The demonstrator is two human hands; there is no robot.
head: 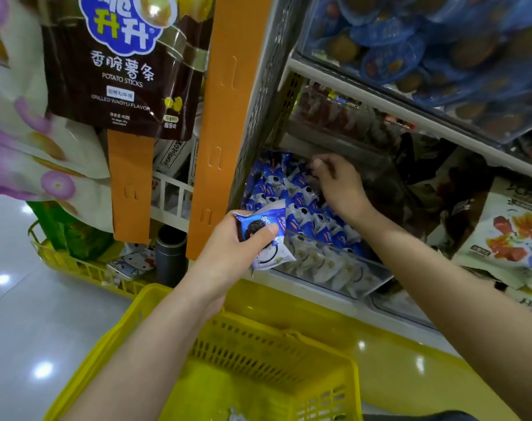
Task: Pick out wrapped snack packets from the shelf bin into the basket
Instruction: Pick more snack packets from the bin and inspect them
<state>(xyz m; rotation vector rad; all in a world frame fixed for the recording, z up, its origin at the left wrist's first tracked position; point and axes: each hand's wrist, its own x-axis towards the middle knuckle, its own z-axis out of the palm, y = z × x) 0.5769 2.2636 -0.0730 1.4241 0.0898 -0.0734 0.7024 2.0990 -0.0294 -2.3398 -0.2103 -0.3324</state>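
Nearest me, the yellow basket [258, 360] sits low under my forearms, its open mouth facing up. A small pale scrap lies on its floor at the bottom edge of the view, and I cannot tell what it is.

Just above and beyond the basket's far rim is my left hand [228, 247]. Its thumb and fingers are clamped round one blue-and-white snack packet [266, 238]. The packet's long axis slants from the palm down toward the bin front, and it is touching or nearly touching the clear wall there.

The drop I judge comes next turns on one relation: the basket lies below this hand and back toward me. This is also the hand nearer the basket, so lowering it and pulling it back should clear the rim.

Beyond it, the shelf bin [343, 268] holds rows of matching packets [289, 183] standing on edge.

Deepest in is my right hand [337, 186], fingers curled down among them, thumb at the back row. I cannot tell whether it has one pinched.
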